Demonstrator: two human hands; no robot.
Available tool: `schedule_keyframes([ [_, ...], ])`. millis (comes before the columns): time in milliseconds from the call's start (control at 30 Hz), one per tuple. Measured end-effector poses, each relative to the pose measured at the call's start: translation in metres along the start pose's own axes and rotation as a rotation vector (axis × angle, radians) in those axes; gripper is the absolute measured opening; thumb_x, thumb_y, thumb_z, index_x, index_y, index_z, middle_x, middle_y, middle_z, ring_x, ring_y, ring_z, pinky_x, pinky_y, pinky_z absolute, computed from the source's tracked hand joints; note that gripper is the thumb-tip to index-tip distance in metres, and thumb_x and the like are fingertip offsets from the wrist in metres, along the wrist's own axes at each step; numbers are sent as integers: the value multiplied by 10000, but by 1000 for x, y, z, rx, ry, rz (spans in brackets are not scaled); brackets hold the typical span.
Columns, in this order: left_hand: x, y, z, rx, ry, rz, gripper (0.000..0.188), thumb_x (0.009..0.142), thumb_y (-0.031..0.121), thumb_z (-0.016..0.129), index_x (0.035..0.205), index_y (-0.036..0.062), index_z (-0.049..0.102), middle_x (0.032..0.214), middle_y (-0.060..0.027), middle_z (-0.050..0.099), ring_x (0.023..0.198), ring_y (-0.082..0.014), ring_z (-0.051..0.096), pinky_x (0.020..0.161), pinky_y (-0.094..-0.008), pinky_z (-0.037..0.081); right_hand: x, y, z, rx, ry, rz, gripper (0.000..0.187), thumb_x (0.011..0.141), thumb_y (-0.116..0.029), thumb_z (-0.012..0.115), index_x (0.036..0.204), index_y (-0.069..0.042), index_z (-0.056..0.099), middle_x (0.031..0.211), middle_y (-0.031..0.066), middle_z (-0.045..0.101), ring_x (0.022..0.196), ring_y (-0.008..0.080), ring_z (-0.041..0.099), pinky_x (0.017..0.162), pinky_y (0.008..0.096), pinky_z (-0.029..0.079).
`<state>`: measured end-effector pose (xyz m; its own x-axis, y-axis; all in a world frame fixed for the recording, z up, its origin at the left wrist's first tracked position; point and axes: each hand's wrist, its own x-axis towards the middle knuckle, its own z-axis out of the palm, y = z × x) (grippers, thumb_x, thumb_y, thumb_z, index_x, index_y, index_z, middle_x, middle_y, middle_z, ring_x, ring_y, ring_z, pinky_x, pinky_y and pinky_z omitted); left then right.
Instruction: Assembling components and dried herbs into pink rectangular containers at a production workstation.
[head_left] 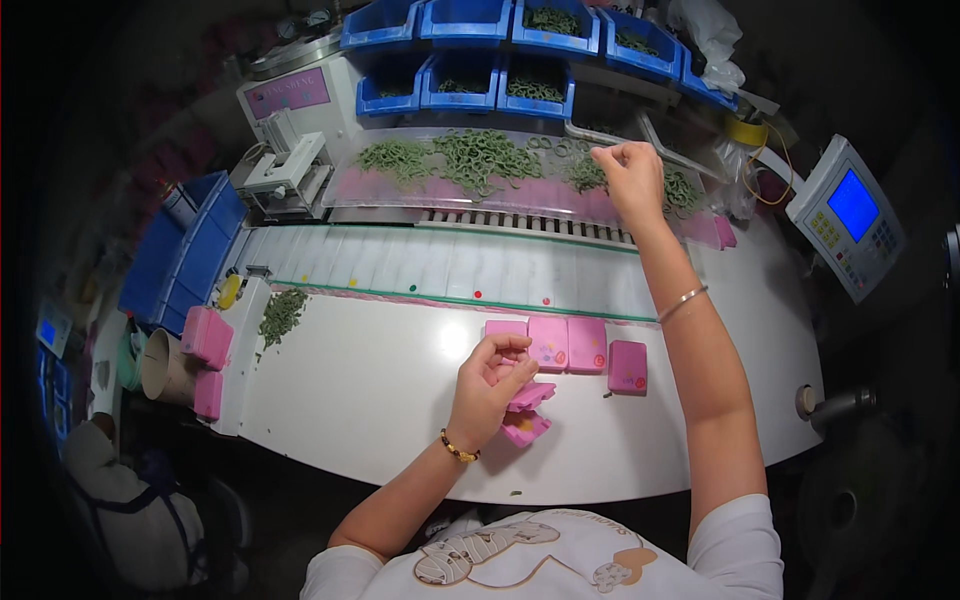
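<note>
My left hand [486,388] is closed, thumb and fingers brought together, over the white table. It grips a pink rubber mould [527,412], whose two halves gape apart beneath the hand. Beyond it lie several closed pink mould blocks [587,346], with a darker pink mould [627,367] a little apart to their right. My right hand [632,178] is stretched far forward above a clear tray [350,190]. Its fingers are pinched together; whatever is between them cannot be made out. Heaps of small green ring-shaped pieces [485,160] lie in the tray around and left of that hand.
Blue bins [465,20] with green pieces stand at the back. A white press-like machine [288,170] is at the back left, a device with a blue screen [845,215] at the right. Green scraps [283,315] and stacked pink moulds [207,337] sit at the left.
</note>
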<state>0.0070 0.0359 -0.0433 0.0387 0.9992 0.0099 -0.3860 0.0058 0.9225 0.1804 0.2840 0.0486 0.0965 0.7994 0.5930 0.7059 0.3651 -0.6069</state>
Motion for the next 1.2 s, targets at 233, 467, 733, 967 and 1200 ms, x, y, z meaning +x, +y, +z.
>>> schedule_keyframes([
  [233,2,-1,-1,-45,-9,-22,280,909,73,619,1153,-24,521,956,-73,594,815,-94,590,751,-248,510,2,21,7,-191,161,-46,214,799,-282,725,843,-74,702,1060,115,609,1036,319,552,902,437,443],
  [467,2,9,-4,-85,27,-60,253,930,110,586,1140,-15,523,930,-89,612,816,-117,614,727,-256,525,-115,-37,-92,299,-303,-220,73,796,-81,684,865,-74,659,925,40,612,826,161,558,692,276,442],
  [733,-8,5,30,-296,24,-252,323,983,316,520,1086,17,582,947,-71,623,843,-135,615,771,-261,506,-236,-74,-119,392,-721,-436,325,766,-38,667,1090,-48,634,1071,105,615,925,294,608,799,383,509],
  [967,-19,20,51,-317,-64,-330,541,991,509,439,1158,16,587,956,-54,618,868,-144,601,808,-281,504,-236,-63,-120,344,-481,-400,365,686,29,628,1045,-33,654,940,135,653,860,304,619,744,380,523],
  [1200,-11,11,32,-540,-152,-517,705,981,623,290,1193,0,542,814,-42,574,633,-172,544,592,-339,508,-288,-76,-132,-87,-339,-763,411,775,-92,617,1182,-49,649,1157,83,650,1095,207,610,759,296,511],
])
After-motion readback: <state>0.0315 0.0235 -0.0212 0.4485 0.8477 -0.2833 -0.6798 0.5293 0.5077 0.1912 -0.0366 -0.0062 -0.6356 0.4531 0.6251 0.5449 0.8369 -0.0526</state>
